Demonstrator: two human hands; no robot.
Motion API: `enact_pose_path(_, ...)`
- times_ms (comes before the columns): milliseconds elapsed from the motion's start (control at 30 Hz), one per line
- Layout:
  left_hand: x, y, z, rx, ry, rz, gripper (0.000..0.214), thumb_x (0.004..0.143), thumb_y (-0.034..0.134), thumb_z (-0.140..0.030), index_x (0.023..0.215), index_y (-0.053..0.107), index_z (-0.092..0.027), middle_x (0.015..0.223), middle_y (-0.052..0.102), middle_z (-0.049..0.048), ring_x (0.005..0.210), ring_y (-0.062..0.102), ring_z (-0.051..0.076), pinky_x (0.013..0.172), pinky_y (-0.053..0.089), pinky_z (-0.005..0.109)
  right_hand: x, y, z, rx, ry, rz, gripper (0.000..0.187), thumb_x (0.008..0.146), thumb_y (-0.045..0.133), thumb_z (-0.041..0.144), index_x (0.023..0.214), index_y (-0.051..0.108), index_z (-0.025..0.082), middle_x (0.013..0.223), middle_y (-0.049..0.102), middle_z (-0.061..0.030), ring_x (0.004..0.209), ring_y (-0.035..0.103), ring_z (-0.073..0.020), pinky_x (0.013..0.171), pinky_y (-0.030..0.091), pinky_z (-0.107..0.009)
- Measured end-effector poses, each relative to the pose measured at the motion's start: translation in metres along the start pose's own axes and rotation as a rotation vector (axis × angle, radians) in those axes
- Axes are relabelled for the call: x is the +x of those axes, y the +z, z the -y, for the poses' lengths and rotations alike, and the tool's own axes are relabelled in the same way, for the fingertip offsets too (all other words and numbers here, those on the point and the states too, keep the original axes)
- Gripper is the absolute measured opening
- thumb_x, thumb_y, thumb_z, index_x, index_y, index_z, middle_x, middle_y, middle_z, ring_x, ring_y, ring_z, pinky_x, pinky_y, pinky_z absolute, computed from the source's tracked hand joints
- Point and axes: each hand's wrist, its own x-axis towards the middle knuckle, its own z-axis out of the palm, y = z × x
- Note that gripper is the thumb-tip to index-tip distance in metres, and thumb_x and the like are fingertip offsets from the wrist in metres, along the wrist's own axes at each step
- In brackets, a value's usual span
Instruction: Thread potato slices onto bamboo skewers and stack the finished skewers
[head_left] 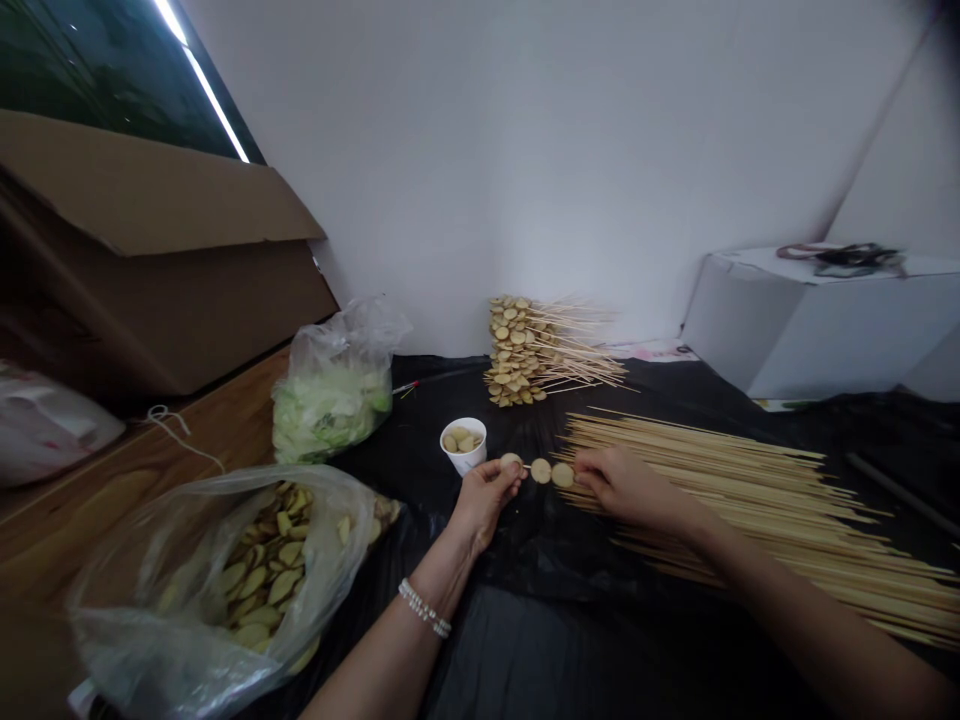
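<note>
My left hand (486, 492), a beaded bracelet at its wrist, pinches a round potato slice (511, 461) at the end of a thin wooden skewer (528, 467). Two more slices, a middle one (541, 471) and one beside my fingers (562, 475), are threaded on that skewer. My right hand (611, 480) is closed on the skewer just right of them; the rest of the stick is hard to make out. Just behind my left hand stands a white paper cup (470, 458) with slices in it. Under my right forearm lies a wide spread of bare skewers (750, 510).
Loaded skewers (517, 350) are stacked against the wall. At left are an open plastic bag (187, 560) of slices, a bag of pale green vegetable pieces (330, 400) and a cardboard box (165, 270). A white box (825, 320) stands at right. Black plastic sheeting (525, 640) covers the surface.
</note>
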Motion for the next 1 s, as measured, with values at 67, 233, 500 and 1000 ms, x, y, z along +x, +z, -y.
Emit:
enact_pose_path(67, 0.0, 0.0, 0.0, 0.002, -0.003, 0.006, 0.031, 0.053, 0.084, -0.03, 0.074, 0.072, -0.009, 0.074, 0.068, 0.0071, 0.06, 0.056, 0.007, 0.06, 0.043, 0.017, 0.0, -0.001, 0.001, 0.016, 0.0, 0.005, 0.021, 0.082, 0.044, 0.019, 0.063, 0.051, 0.018, 0.062, 0.056, -0.0013, 0.059, 0.046, -0.0128, 0.057, 0.028, -0.025)
enact_pose_path(233, 0.0, 0.001, 0.001, 0.012, -0.012, 0.013, 0.033, 0.052, 0.085, -0.03, 0.074, 0.072, -0.009, 0.067, 0.066, 0.004, 0.056, 0.053, 0.006, 0.058, 0.043, 0.017, 0.002, 0.003, 0.001, 0.058, 0.0, 0.014, 0.021, 0.082, 0.045, 0.019, 0.063, 0.054, 0.018, 0.063, 0.057, -0.0012, 0.061, 0.047, -0.0131, 0.058, 0.029, -0.025)
enact_pose_path(500, 0.001, 0.002, 0.001, -0.047, -0.046, 0.048, 0.031, 0.053, 0.085, -0.027, 0.075, 0.071, -0.01, 0.067, 0.063, 0.0015, 0.056, 0.052, 0.004, 0.058, 0.043, 0.015, 0.004, 0.006, -0.002, 0.083, 0.013, -0.021, 0.019, 0.082, 0.046, 0.02, 0.069, 0.059, 0.017, 0.066, 0.061, -0.0019, 0.062, 0.049, -0.0134, 0.059, 0.031, -0.025)
enact_pose_path(1000, 0.002, 0.003, -0.006, -0.198, -0.007, -0.03, 0.026, 0.067, 0.076, -0.035, 0.077, 0.069, -0.012, 0.075, 0.067, 0.004, 0.066, 0.059, 0.007, 0.064, 0.048, 0.017, 0.008, 0.004, -0.032, 0.074, -0.023, -0.217, 0.017, 0.084, 0.047, 0.026, 0.078, 0.061, 0.018, 0.073, 0.063, -0.0022, 0.066, 0.053, -0.0149, 0.062, 0.036, -0.026)
